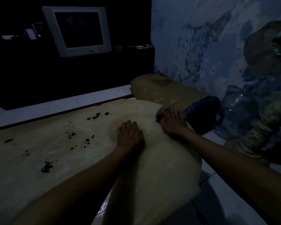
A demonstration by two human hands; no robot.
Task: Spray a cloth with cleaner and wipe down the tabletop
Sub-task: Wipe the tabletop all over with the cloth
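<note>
The room is dim. A pale yellowish tabletop [152, 168] fills the lower middle, with several dark splotches [70, 133] scattered over its left half. My right hand [172, 122] presses a small grey cloth [161, 112] onto the table's far right corner, its fingers spread over it. Flat on the surface just left of it lies my left hand [130, 135], palm down, holding nothing. No spray bottle is visible.
A blue object [203, 114] sits just beyond the right hand at the table's corner. A tan sack [165, 90] lies behind it, and a large clear water jug [238, 111] stands against the stained wall. An old monitor [78, 30] stands far back on dark furniture.
</note>
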